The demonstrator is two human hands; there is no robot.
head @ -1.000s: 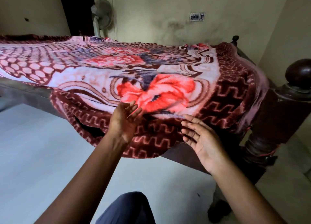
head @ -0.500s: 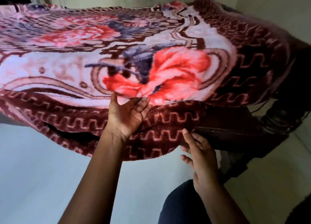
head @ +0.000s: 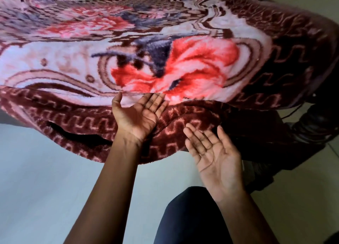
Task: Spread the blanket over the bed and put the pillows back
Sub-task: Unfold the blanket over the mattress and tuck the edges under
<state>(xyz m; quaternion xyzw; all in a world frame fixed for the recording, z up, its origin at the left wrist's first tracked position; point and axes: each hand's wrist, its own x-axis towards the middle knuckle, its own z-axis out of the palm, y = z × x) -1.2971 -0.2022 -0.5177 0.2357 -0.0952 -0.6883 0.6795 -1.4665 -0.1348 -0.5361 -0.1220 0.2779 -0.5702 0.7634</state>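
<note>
Alongside blanket (head: 183, 64): left hand (head: 136, 116), right hand (head: 214, 156)

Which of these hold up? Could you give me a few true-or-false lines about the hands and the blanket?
1. The blanket shows a big red flower. True.
2. Its dark red border hangs down above the floor. True.
3. The right hand grips that border. False: its fingers are straight, palm up, and it holds nothing.
4. The left hand is a fist. False: it is open, palm up, with its fingertips at the fold of the blanket.
5. A pillow lies on the blanket. False: no pillow is in view.
</note>
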